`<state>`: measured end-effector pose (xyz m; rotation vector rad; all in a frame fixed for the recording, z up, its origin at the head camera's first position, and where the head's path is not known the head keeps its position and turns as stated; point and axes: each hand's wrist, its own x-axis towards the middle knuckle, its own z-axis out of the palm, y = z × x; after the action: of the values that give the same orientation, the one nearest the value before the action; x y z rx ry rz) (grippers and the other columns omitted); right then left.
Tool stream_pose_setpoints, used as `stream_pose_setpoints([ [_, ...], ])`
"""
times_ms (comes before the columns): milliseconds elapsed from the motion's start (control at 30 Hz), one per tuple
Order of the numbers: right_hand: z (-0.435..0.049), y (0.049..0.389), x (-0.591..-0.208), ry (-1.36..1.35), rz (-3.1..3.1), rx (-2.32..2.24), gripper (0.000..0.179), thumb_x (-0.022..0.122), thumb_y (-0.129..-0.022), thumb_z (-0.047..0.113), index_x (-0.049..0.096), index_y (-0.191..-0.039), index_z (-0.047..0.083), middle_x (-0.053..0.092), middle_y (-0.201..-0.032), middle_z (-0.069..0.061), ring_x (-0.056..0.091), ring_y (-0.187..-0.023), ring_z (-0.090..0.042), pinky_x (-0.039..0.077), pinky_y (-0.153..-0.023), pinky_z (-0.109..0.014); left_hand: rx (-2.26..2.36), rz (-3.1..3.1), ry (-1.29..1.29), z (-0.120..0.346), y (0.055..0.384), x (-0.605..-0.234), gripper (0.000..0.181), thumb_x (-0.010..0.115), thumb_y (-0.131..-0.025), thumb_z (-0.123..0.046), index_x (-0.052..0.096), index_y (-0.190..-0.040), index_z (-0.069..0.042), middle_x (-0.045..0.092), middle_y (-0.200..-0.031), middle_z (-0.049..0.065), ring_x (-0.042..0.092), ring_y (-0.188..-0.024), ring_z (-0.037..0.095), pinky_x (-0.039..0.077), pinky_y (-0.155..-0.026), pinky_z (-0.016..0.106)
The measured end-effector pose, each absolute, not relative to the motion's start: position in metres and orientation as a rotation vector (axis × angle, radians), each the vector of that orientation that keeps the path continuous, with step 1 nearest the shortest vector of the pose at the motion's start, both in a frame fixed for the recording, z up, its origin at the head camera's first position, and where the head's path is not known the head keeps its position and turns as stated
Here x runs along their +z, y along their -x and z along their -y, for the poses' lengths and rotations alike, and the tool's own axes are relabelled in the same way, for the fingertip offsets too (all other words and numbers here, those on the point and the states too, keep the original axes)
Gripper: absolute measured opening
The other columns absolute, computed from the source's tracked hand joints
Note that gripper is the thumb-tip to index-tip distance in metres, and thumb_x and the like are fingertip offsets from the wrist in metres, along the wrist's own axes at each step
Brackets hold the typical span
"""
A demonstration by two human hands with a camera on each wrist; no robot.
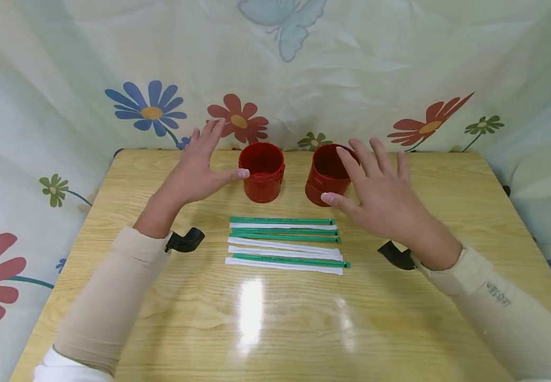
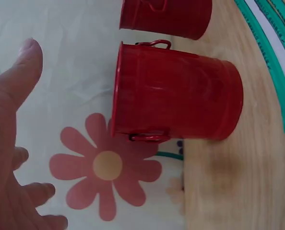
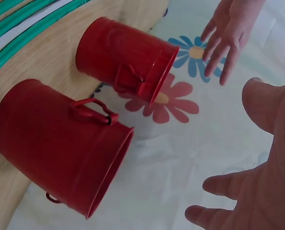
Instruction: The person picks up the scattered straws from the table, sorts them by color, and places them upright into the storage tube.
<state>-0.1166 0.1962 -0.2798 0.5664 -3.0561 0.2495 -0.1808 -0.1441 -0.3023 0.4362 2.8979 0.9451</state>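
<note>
Two small red metal buckets with little side handles stand upright near the back of the table, the left bucket (image 1: 263, 188) a short gap from the right bucket (image 1: 322, 183). Beside the left one, my left hand (image 1: 198, 168) hovers with fingers spread, its thumb overlapping the rim in the head view. My right hand (image 1: 375, 199) is raised at the right bucket, fingers apart and covering part of its rim. The left wrist view shows space between my left thumb and the bucket wall (image 2: 181, 93). Likewise, the right wrist view has my right fingers apart from the nearer bucket (image 3: 51, 143).
In front of the buckets lies a row of several long, slim green strips (image 1: 285, 220) and white strips (image 1: 285, 249), side by side. The light wooden table (image 1: 199, 323) ends at a flowered curtain (image 1: 351, 69) behind the buckets. Black wrist mounts stick out from both sleeves.
</note>
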Motion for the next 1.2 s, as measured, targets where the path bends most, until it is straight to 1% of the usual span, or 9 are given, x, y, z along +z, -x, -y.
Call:
stream_pose_setpoints([
  [133,-0.193,0.114,-0.280,-0.590,3.042,0.246,0.086,0.053,-0.093,0.061,0.018,-0.158,0.015,0.013,-0.165,-0.013,0.002,-0.152,-0.044,0.002,-0.113,-0.076,1.092,-2.844,-0.431,0.143,0.184,-0.310,0.104,0.068,-0.080,-0.064,0.002,-0.158,-0.040,0.003,-0.167,-0.012,-0.004,-0.156,0.029,0.017,-0.115,0.073],
  [267,-0.189,0.112,-0.281,-0.622,3.033,0.243,0.085,0.052,-0.094,0.060,0.018,-0.159,0.016,0.013,-0.166,-0.011,0.003,-0.153,-0.043,0.002,-0.114,-0.075,1.256,-2.774,-0.375,0.140,0.186,-0.318,0.103,0.068,-0.080,-0.065,0.002,-0.156,-0.044,0.008,-0.167,-0.012,0.007,-0.156,0.026,0.027,-0.115,0.067],
  [400,-0.184,0.108,-0.284,-0.649,3.029,0.252,0.084,0.051,-0.095,0.059,0.017,-0.159,0.017,0.012,-0.166,-0.010,0.003,-0.153,-0.042,0.002,-0.115,-0.075,1.394,-2.696,-0.334,0.136,0.188,-0.329,0.106,0.074,-0.076,-0.063,0.003,-0.154,-0.049,0.014,-0.166,-0.012,0.016,-0.155,0.024,0.037,-0.112,0.062],
  [500,-0.182,0.106,-0.286,-0.664,3.017,0.256,0.084,0.052,-0.095,0.059,0.017,-0.159,0.018,0.011,-0.167,-0.009,0.003,-0.153,-0.041,0.003,-0.114,-0.075,1.478,-2.662,-0.359,0.133,0.191,-0.336,0.109,0.079,-0.075,-0.055,0.006,-0.156,-0.046,0.020,-0.164,-0.013,0.019,-0.154,0.023,0.041,-0.111,0.058],
  [567,-0.180,0.104,-0.287,-0.676,3.000,0.257,0.084,0.053,-0.094,0.059,0.018,-0.159,0.018,0.012,-0.167,-0.009,0.004,-0.153,-0.039,0.005,-0.114,-0.075,1.531,-2.640,-0.381,0.130,0.192,-0.338,0.109,0.082,-0.076,-0.045,0.009,-0.157,-0.042,0.021,-0.164,-0.013,0.019,-0.154,0.021,0.039,-0.114,0.055],
  [633,-0.177,0.102,-0.288,-0.687,2.989,0.260,0.085,0.054,-0.094,0.060,0.019,-0.159,0.019,0.013,-0.167,-0.008,0.003,-0.154,-0.037,0.006,-0.114,-0.075,1.600,-2.609,-0.416,0.126,0.189,-0.334,0.108,0.084,-0.078,-0.034,0.012,-0.158,-0.035,0.022,-0.164,-0.011,0.020,-0.154,0.019,0.035,-0.118,0.050],
  [800,-0.172,0.098,-0.291,-0.726,2.967,0.276,0.085,0.055,-0.093,0.061,0.021,-0.158,0.019,0.015,-0.166,-0.007,0.002,-0.155,-0.035,0.008,-0.115,-0.073,1.742,-2.526,-0.477,0.117,0.181,-0.324,0.103,0.081,-0.080,-0.014,0.016,-0.159,-0.022,0.020,-0.166,-0.005,0.020,-0.154,0.018,0.026,-0.124,0.042],
  [1033,-0.169,0.092,-0.298,-0.784,2.912,0.281,0.080,0.060,-0.091,0.056,0.033,-0.154,0.014,0.021,-0.165,-0.008,0.007,-0.154,-0.036,0.012,-0.116,-0.072,1.791,-2.489,-0.525,0.109,0.187,-0.323,0.100,0.080,-0.081,-0.010,0.017,-0.159,-0.019,0.025,-0.165,-0.001,0.023,-0.153,0.022,0.029,-0.123,0.041],
  [1200,-0.169,0.084,-0.304,-0.827,2.909,0.300,0.078,0.062,-0.091,0.054,0.035,-0.153,0.013,0.022,-0.164,-0.008,0.007,-0.154,-0.036,0.013,-0.117,-0.070,1.774,-2.488,-0.550,0.103,0.188,-0.323,0.099,0.080,-0.081,-0.011,0.019,-0.158,-0.015,0.024,-0.165,0.002,0.022,-0.153,0.023,0.029,-0.122,0.045],
])
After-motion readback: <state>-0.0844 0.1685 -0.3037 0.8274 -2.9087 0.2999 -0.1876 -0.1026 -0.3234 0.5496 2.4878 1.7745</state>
